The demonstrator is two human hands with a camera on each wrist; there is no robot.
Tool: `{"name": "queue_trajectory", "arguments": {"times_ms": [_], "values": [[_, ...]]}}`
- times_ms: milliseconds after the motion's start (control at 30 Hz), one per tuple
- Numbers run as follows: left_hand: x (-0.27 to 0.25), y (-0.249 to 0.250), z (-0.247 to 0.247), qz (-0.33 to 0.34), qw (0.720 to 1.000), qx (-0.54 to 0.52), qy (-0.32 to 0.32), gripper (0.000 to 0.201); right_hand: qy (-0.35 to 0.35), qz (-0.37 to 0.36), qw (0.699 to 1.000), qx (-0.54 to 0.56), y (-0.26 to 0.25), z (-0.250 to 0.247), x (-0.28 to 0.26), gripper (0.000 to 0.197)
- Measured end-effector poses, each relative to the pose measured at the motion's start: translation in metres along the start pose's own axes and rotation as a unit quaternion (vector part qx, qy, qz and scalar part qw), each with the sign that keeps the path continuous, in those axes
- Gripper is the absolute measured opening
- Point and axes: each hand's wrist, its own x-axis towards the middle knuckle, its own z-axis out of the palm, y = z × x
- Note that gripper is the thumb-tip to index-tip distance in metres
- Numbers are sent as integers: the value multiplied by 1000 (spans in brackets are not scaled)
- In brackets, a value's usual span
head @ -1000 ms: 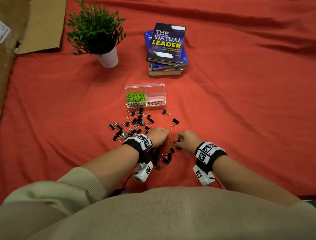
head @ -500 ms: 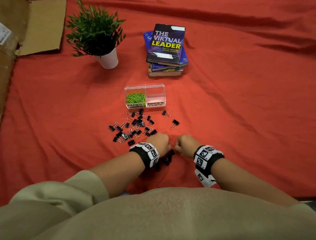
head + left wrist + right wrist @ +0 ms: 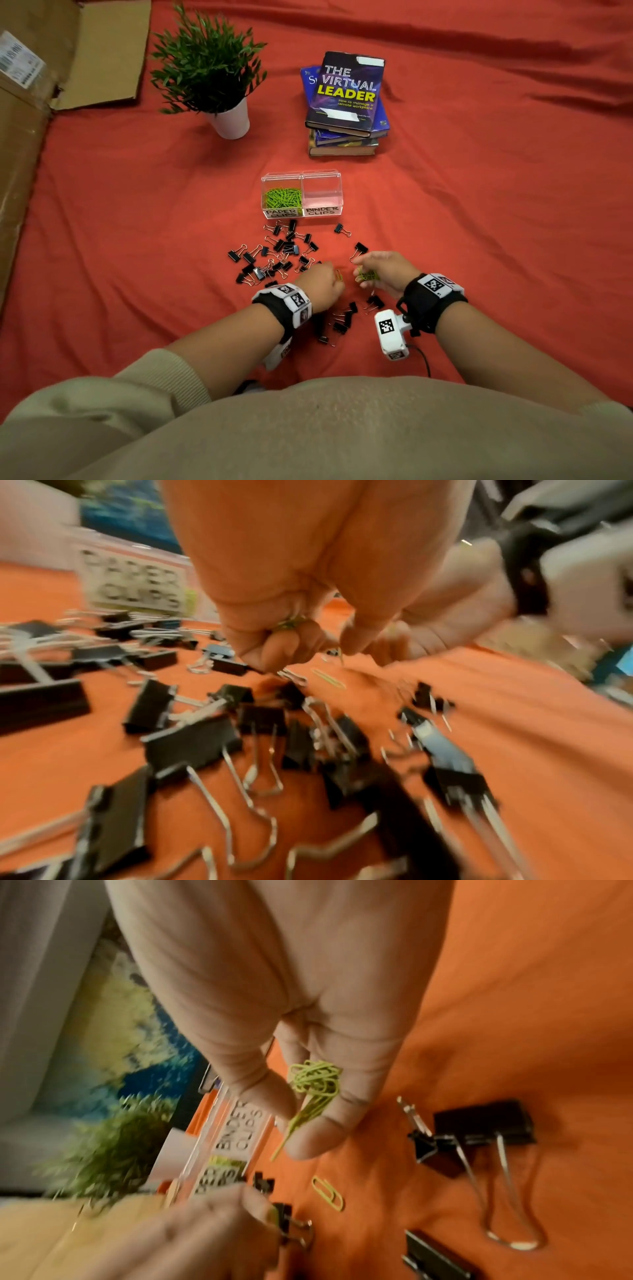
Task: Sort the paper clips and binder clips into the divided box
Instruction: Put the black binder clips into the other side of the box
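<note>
Head view: the right hand (image 3: 387, 270) is held raised, palm turned inward, its grip clenched on a bunch of green paper clips (image 3: 315, 1085). The left hand (image 3: 322, 284) is curled knuckles-up over one loose paper clip (image 3: 339, 275); its grip cannot be told. Black binder clips (image 3: 274, 253) are scattered before the divided box (image 3: 301, 176).

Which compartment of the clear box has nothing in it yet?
The right compartment, labelled BINDER CLIPS, of the divided box: only red cloth shows through it, while the left one, labelled PAPER CLIPS, holds a heap of green paper clips.
</note>
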Motion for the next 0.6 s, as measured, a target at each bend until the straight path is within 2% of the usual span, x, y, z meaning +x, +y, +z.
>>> {"name": "queue_trajectory", "arguments": {"times_ms": [100, 167, 300, 367, 500, 533, 600], "values": [[8, -18, -25, -62, 992, -104, 45, 25, 27, -9, 992, -124, 1, 18, 8, 16], [14, -33, -45, -88, 979, -168, 73, 32, 47, -28, 968, -244, 3, 30, 14, 17], [21, -53, -81, -102, 958, -244, 115, 29, 100, -68, 871, -476, 8, 52, 18, 10], [26, -58, -97, -94, 957, -239, 137, 29, 100, -88, 841, -525, 13, 58, 17, 8], [44, -59, -126, -94, 963, -172, 184, 15, 98, -121, 814, -560, 18, 60, 16, 20], [50, -58, -131, -85, 967, -145, 191, 16, 101, -120, 812, -563, 17, 60, 15, 20], [61, -56, -138, -66, 977, -86, 184, 12, 111, -101, 826, -544, 15, 58, 15, 18]]}}
